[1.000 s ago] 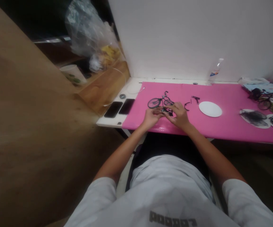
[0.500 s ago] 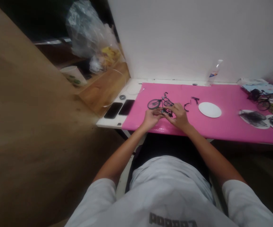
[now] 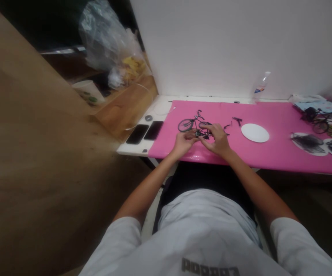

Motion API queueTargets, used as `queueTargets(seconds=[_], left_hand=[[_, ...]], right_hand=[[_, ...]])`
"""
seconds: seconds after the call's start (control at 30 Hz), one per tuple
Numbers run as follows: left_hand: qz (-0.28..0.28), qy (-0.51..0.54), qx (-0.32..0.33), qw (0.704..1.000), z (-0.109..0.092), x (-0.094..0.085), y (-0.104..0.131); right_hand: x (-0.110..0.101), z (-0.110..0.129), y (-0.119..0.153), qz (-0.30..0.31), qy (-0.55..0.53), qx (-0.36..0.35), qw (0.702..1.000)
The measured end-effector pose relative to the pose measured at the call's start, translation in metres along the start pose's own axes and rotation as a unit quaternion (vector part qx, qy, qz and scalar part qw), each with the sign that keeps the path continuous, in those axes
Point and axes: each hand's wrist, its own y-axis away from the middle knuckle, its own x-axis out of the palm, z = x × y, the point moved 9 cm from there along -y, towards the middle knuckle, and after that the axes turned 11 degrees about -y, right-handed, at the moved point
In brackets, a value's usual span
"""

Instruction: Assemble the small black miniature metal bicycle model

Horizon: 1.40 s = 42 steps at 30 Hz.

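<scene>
A small black model bicycle [image 3: 185, 125] is between my two hands over the pink sheet [image 3: 257, 155], its front wheel and handlebar pointing to the back left. My left hand [image 3: 184, 142] has its fingers closed on the lower part near the crank. From the right, my right hand [image 3: 217, 140] pinches the rear part, partly covering the rear wheel. Just right of it lie a thin black curved part [image 3: 226, 129] and a small black piece [image 3: 237, 121].
A white plate [image 3: 255, 133] lies to the right. Two dark phones [image 3: 137, 134] rest at the left table end. Farther right are plates of black parts [image 3: 309, 144] and another model bicycle [image 3: 321, 125]. A clear bottle [image 3: 260, 89] stands by the wall.
The model bicycle has shifted slightly left and tilted, its handlebar now farther left. My right hand's fingers have spread a little around the rear part, and more of the crank shows.
</scene>
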Motion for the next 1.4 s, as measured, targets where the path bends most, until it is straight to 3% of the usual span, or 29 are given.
queueTargets(seconds=[0.53,0.7,0.97,1.1,1.4], left_hand=[[0.004,0.005,0.024,1.0,0.007,-0.001,-0.001],[0.005,0.012,0.004,1.0,0.005,0.001,-0.001],[0.01,0.027,0.01,1.0,0.005,0.001,-0.001],[0.009,0.022,0.0,1.0,0.009,0.002,-0.003],[-0.07,-0.153,0.054,0.984,0.017,-0.022,-0.009]], right_hand=[[-0.003,0.011,-0.002,0.001,-0.044,-0.024,0.999],[-0.002,0.008,-0.001,0.007,-0.049,-0.01,0.999],[-0.012,0.002,0.0,-0.053,-0.053,-0.005,0.997],[-0.012,-0.001,-0.003,-0.056,-0.032,0.008,0.998],[-0.007,-0.006,-0.005,-0.014,0.016,-0.022,1.0]])
